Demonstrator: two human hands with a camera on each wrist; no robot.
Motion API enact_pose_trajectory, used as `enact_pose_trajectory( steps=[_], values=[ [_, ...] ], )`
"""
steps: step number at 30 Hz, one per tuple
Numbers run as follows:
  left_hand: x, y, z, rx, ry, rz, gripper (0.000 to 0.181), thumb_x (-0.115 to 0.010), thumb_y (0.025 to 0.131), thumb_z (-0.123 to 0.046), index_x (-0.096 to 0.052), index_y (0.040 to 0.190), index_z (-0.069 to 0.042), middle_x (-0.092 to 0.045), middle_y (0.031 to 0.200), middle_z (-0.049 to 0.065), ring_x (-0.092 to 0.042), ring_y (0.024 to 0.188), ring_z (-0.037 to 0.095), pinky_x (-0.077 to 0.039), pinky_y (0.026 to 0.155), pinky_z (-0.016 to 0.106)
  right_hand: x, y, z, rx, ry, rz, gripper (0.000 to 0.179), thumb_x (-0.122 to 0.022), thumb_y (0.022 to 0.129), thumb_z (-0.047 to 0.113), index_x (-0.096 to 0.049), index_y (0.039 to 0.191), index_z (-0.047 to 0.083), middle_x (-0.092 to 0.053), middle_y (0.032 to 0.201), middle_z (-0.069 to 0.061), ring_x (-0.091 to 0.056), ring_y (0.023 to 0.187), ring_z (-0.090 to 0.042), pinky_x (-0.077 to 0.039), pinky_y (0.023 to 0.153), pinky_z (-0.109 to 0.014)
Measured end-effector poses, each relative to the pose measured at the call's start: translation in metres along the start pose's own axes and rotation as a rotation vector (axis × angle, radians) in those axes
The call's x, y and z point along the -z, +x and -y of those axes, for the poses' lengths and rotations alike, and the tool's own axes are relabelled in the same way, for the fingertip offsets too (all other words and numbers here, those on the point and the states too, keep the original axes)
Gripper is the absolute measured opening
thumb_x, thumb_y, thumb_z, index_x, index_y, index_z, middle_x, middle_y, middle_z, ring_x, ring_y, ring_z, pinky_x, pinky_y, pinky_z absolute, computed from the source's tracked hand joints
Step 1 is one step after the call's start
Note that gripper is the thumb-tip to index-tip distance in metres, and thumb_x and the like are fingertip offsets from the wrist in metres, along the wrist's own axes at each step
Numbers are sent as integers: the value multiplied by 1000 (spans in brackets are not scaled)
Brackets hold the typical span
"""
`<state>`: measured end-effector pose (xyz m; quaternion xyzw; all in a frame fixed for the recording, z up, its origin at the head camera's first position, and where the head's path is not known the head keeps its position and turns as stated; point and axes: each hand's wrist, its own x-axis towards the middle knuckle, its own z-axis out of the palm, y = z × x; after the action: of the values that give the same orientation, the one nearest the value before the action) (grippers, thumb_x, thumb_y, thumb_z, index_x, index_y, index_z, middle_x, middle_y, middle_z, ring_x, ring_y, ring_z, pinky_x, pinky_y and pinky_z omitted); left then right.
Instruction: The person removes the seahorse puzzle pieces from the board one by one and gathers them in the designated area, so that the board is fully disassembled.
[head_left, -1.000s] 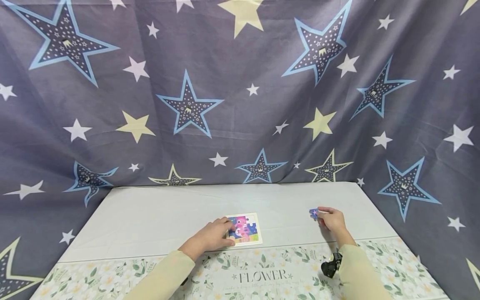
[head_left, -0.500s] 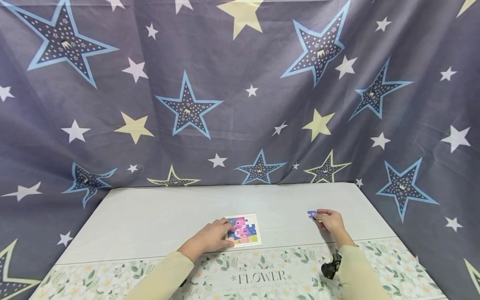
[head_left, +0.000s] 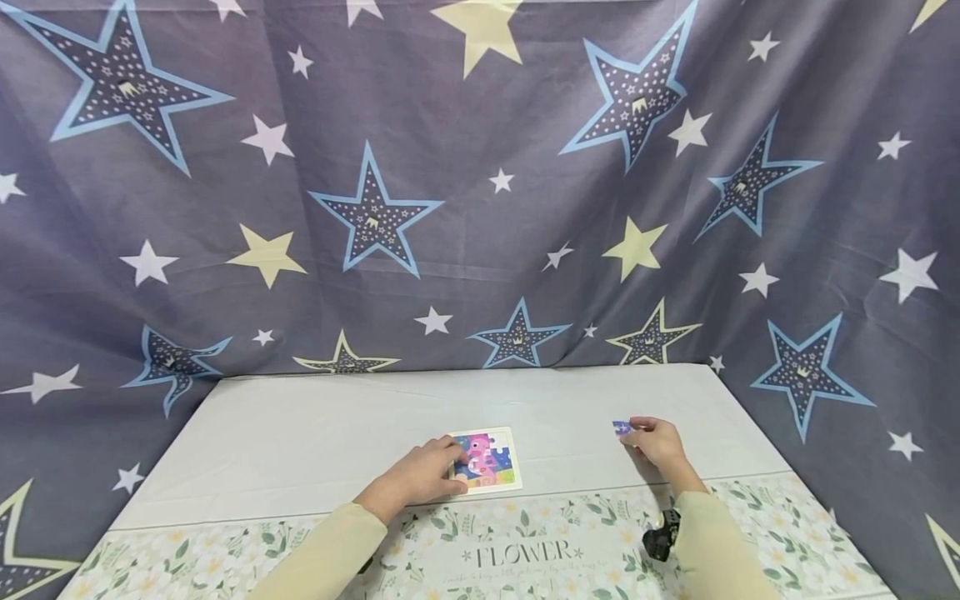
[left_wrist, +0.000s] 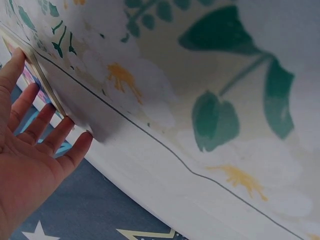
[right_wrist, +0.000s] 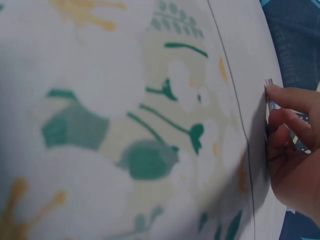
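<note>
Star-printed fabric (head_left: 450, 117) in greyish purple hangs behind and at both sides of a table whose white top (head_left: 337, 417) meets a floral band (head_left: 217, 550) along the near edge, the two divided by a thin dark line and the band lettered "FLOWER" (head_left: 524, 553) in dark capitals. On the white part, near the middle and just beyond that line, lies a pale-framed jigsaw tray (head_left: 517, 459), flat, its picture a pink seahorse-like figure (head_left: 486, 463) on blue over a yellow and green strip; a white gap shows at its upper right. The left hand (head_left: 425, 469) rests at the tray's left side, its fingers extended and spread, with tips touching the frame. Well apart from it, to the right, the right hand (head_left: 658, 442) pinches a small blue and purple jigsaw piece (head_left: 622, 427) between thumb and fingertip, the other fingers bent beneath; whether the piece touches the table I cannot tell. Both forearms come in from the near edge in pale yellow sleeves (head_left: 723, 550), and a black device (head_left: 662, 537) sits at the right wrist.
</note>
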<state>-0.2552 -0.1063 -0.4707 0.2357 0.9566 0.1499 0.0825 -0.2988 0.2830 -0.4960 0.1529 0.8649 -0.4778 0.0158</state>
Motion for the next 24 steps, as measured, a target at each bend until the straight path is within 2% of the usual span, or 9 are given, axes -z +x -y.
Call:
enact_pose_trajectory(
  steps=[8,15,24],
  values=[
    [1,-1,0,7,-5,-1,43,-65,84,-44,-60,118,-18,-53,129,5,-50,121,26,-40,103,51,-1,-1,1,22,-60,-17,40,-63,82,8,-57,118,-8,-61,89,-15,-54,66,-13,-47,55,-24],
    [2,-2,-2,7,-13,4,43,-65,84,-43,-60,118,-17,-53,129,6,-50,121,27,-40,103,51,-1,-1,-1,32,-66,-21,38,-63,83,8,-57,116,-9,-63,95,-20,-56,67,-13,-49,56,-24],
    [0,-1,0,18,-2,8,45,-65,84,-45,-60,120,-19,-52,131,5,-48,124,26,-38,105,51,-3,-3,-1,25,-60,-30,38,-63,84,11,-59,117,-8,-64,94,-17,-56,67,-13,-48,55,-24]
  ],
)
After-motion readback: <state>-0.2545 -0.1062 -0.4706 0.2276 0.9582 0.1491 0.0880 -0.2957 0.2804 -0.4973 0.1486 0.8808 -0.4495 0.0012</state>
